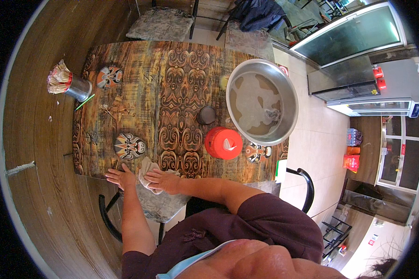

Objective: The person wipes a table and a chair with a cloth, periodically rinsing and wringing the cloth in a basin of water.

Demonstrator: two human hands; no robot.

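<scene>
My left hand (122, 178) rests at the near edge of the patterned wooden table (139, 69), its fingers apart and nothing held. Beside it, my right hand (163, 181) presses on a crumpled light cloth (148, 168) at the same edge. A red round tissue holder (216, 146) with a tissue sticking out stands to the right, a small dark round container (206, 115) just beyond it. At the table's right end sits a large metal basin (290, 104) of cloudy water.
A metal holder of wrapped chopsticks (81, 89) stands at the far left by the wall, a green stick (85, 102) beside it. Chairs with marbled seats (160, 23) flank the table. A black curved chair arm (309, 188) stands near the right corner.
</scene>
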